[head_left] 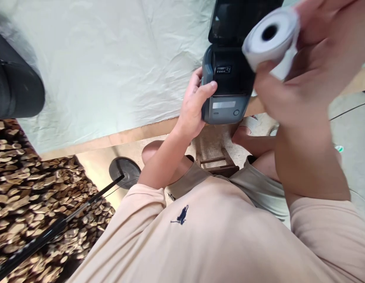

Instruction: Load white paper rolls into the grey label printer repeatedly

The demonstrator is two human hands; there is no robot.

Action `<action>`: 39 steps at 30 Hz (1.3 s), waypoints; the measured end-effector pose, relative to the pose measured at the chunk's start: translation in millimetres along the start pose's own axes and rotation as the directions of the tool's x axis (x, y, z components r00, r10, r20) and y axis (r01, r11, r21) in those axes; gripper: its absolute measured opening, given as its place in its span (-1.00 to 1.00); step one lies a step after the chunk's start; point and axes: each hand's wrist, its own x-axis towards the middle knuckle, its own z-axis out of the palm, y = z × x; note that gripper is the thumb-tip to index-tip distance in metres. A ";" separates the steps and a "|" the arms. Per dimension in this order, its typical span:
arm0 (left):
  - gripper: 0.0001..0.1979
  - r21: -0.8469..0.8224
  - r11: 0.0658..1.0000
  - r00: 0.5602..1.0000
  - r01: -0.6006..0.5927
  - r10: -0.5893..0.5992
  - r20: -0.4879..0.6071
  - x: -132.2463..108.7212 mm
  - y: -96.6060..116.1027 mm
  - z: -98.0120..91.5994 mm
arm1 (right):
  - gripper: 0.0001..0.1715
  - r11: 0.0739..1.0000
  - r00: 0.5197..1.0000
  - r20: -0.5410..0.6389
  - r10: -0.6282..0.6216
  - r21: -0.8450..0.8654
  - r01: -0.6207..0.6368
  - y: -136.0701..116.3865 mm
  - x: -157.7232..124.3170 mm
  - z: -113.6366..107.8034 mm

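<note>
A dark grey label printer [225,106] is at the table's near edge, its black lid [229,23] swung up and its paper bay exposed. My left hand [194,102] grips the printer's left side, thumb over the rim of the bay. Raised above the printer's right part, my right hand [300,74] is closed round a white paper roll [270,35] with a dark hollow core. A loose end of paper hangs from the roll near the palm. Motion blurs the right hand and the roll a little, and they cover the bay's right side.
A pale cloth [111,67] covers the table, with a bare wooden edge in front. At far left lies a black rounded case [17,78]. Stacked firewood [37,204], a black stand with a round base [125,171] and a wooden stool [217,163] are below.
</note>
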 end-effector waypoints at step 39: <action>-0.71 0.049 0.998 0.999 0.033 -0.034 0.026 2.1 0.5 -3.2 | -0.59 0.629 0.894 0.232 -0.384 -0.644 0.437 13.7 -19.2 1.9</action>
